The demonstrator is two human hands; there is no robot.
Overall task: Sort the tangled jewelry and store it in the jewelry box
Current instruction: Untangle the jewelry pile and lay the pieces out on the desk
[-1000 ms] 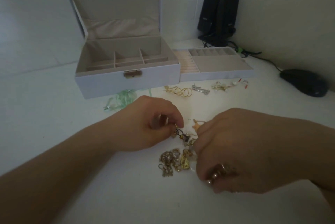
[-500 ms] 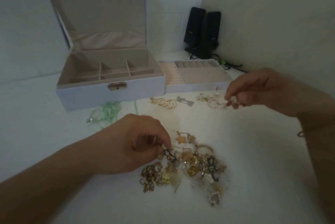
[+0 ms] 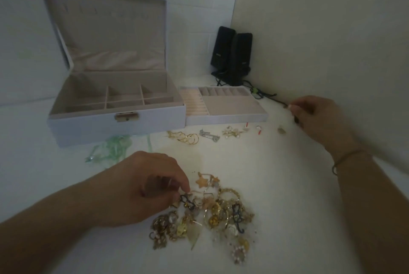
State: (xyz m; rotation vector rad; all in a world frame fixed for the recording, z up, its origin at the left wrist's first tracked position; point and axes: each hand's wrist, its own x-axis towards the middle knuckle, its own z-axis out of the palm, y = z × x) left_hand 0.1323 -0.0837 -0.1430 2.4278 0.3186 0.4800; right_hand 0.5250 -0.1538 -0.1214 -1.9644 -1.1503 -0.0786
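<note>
— Gold mostly, that heap nearest me on the desk: chains, charms, a star, all knotted into one lump.

— And your left hand?

— My fingers are curled at the heap's left edge, pinching a dark link. I'd say I'm pinning the tangle down so a piece can be drawn free without dragging the rest along.

— The right hand?

— Well out past the heap, off to the right near the far wall, fingers closed on something small and pale. It's blurred; I can't tell what piece it is. It hovers just beyond a small bit lying on the desk.

— Why there?

— My guess: freed pieces go in a row in front of the tray, gold hoops, a silver clip, pearly bits, red-tipped studs, and I'm extending that row.

— Anything in the box yet?

— Lid up, compartments look bare, though the near wall hides part of their floors. The tray sits touching its right side, also bare as far as I can see.

— What else is unclear?

— Green stuff lies in front of the box; ribbon or beads, I can't say. Two black speakers stand in the corner, cables trailing.
</note>
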